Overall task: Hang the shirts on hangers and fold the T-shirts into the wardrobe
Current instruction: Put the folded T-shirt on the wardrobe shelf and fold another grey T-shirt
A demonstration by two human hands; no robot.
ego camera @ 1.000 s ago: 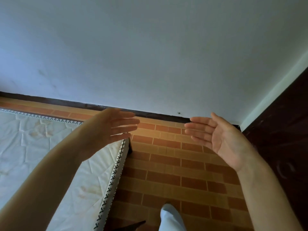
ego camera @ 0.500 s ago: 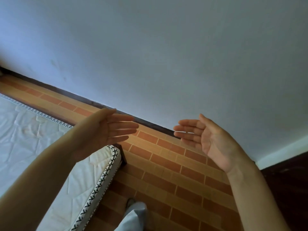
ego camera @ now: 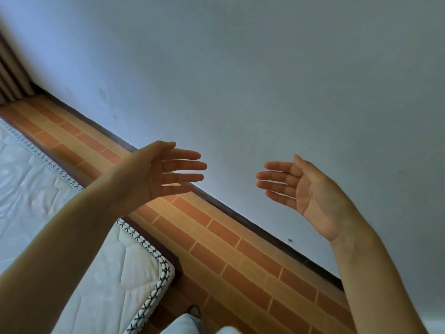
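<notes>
Open air lies between the left hand (ego camera: 154, 174) and the right hand (ego camera: 310, 189), both raised with fingers straight and holding nothing; behind them the pale wall (ego camera: 265, 80) closes the far side; the mattress (ego camera: 72, 237) fills the lower left, its corner jutting toward the tiled floor (ego camera: 228, 249); what may be a curtain (ego camera: 12, 75) blocks the far-left corner.
</notes>
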